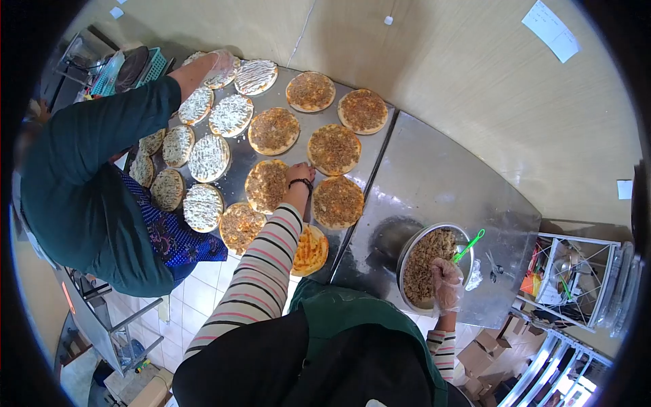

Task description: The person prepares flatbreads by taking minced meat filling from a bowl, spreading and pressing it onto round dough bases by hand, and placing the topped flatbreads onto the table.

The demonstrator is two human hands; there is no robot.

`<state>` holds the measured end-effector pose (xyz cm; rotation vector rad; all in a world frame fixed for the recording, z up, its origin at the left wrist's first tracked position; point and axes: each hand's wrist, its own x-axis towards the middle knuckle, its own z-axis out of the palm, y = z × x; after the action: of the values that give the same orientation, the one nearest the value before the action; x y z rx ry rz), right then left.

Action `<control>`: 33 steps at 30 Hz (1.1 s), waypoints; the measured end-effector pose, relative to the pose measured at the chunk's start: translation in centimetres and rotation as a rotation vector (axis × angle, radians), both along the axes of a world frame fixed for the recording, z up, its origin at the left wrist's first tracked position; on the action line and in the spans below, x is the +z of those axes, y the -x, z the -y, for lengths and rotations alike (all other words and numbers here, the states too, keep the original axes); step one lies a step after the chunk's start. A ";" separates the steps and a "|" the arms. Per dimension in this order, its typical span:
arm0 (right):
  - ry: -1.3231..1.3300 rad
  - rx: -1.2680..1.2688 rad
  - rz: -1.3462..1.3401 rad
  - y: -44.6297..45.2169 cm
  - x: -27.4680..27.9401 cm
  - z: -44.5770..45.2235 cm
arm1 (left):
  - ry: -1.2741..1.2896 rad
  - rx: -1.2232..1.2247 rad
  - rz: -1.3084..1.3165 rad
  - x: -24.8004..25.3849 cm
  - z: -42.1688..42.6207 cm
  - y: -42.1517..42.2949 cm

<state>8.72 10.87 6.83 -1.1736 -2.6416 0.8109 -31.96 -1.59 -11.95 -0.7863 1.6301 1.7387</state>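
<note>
My bare left hand [301, 173], with a dark bracelet at the wrist, rests at the edge of a round flatbread with brown crumbly topping [264, 186]. Its fingers look spread, and part of them is hard to see. A second topped flatbread [337, 203] lies just to its right. In a clear plastic glove, my right hand [447, 281] is curled inside a large metal bowl [401, 271] of brown crumbly filling [424, 268]. What its fingers close on is hidden. A green-handled utensil [469, 245] leans on the bowl's rim beside those fingers.
At left, a co-worker in a dark green top [95, 197] reaches a gloved hand [220, 62] over white-topped flatbreads [209, 158]. More topped flatbreads cover the left metal table. Scissors [502, 268] and crumpled plastic [475, 274] lie right of the bowl. A rack [576, 278] stands at right.
</note>
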 end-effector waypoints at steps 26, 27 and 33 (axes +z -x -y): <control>-0.078 -0.067 0.017 -1.1 -0.1 0.2 | 0.797 -1.055 -0.579 5.7 -0.5 -1.1; -0.078 -0.072 0.016 -1.1 0.0 0.1 | 0.796 -1.059 -0.582 6.0 -0.9 -1.0; -0.075 -0.096 -0.004 -1.6 -0.3 0.0 | 0.467 -0.933 -0.999 6.0 -6.2 -0.3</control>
<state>10.31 10.90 6.53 -1.2669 -2.5653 0.6912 -31.70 4.56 -5.91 0.7813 2.4834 1.0399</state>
